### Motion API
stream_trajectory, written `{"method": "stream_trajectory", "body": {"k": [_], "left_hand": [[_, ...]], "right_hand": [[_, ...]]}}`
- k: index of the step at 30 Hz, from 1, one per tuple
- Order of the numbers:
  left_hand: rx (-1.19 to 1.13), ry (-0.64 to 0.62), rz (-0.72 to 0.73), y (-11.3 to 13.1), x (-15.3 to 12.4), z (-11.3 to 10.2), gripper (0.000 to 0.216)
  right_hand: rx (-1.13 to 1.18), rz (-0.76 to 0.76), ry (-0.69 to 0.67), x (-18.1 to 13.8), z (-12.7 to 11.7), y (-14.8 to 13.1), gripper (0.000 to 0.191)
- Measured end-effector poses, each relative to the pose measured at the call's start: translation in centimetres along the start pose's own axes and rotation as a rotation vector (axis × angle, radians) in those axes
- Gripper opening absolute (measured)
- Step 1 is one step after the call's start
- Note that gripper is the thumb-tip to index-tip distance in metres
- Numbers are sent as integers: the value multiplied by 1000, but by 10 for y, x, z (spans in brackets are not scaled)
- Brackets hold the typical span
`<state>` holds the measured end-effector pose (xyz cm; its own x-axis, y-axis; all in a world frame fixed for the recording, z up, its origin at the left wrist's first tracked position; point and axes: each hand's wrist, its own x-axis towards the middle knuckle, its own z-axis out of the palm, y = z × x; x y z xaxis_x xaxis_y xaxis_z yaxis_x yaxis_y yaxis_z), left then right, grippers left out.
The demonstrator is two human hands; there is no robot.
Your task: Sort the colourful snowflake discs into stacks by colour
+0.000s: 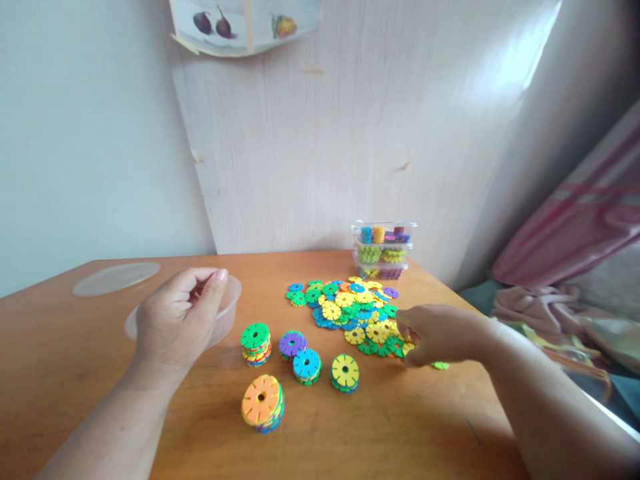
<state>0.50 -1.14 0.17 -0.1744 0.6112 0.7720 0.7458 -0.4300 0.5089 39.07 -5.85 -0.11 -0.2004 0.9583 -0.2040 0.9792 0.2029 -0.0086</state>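
My left hand is closed over a clear plastic bowl, thumb pressed to the curled fingers; whatever it may hold is hidden. At the right edge of a loose pile of notched plastic discs, my right hand reaches in with thumb and fingers apart. Between the hands stand several short stacks of these discs: one topped green, one purple, one blue, one yellow. Nearest to me is a taller, slightly leaning stack with an orange top.
A clear lid lies at the table's back left. Stacked clear boxes of coloured pieces stand at the back right. The wooden table meets a pale wall panel behind. Folded cloth and other items lie beyond the right edge.
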Motion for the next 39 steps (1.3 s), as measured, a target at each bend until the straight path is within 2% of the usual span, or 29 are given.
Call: {"method": "stream_trajectory", "body": {"k": [5, 9, 13, 18, 22, 26, 29, 33, 36, 39], "left_hand": [[-12, -1, -6, -1, 0, 2, 22], [-23, 4, -1, -1, 1, 2, 23], [-50, 17, -7, 2, 1, 2, 23], [-77, 20, -25, 4, 0, 2, 23], [-105, 11, -39, 5, 0, 3, 26], [-122, 5, -29, 3, 0, 5, 26], [-136, 13, -37, 1, 1, 6, 25], [-152, 14, -38, -5, 3, 7, 27], [-162, 11, -42, -10, 4, 9, 27], [-168, 1, -51, -14, 4, 10, 28]], "right_hand": [[27, -63, 2, 5, 6, 3, 28], [126, -154, 106, 9, 7, 6, 24], [260, -270, 173, 4, 1, -21, 19], [300, -413, 218, -3, -2, -65, 26], [233, -433, 200, 0, 0, -83, 23], [236, -409, 198, 1, -2, -90, 30], [245, -345, 258, -2, -8, -81, 26], [227, -158, 345, -10, -6, -45, 16], [225, 24, 347, -21, 10, -8, 19], [230, 124, 293, -35, 32, 16, 29]]}}
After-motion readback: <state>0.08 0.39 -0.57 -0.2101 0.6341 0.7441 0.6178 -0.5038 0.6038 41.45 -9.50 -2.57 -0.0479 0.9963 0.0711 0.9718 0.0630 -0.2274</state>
